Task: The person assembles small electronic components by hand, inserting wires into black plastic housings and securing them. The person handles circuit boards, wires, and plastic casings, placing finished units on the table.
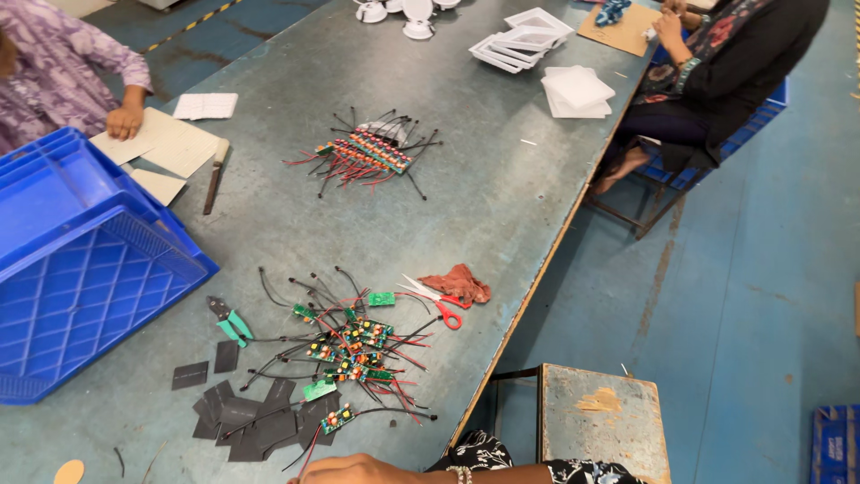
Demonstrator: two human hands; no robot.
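Grey worktable (269,224) and blue workshop floor, seen from above.

Only one of the person's own hands (354,469) is seen, at the bottom edge, probably the right; whether it is spread or closed cannot be told (it is cut off by the frame). Just beyond it small circuit boards (354,345) with red and black wires are heaped, beside dark grey sheets (246,417), with red scissors (439,300), a red rag (457,282) and green-handled pliers (228,321) laid nearby.

even, bright overhead light with soft, faint shadows. a pale sheen lies on the grey metal tabletop (502,179) at upper centre. focus is sharp throughout.
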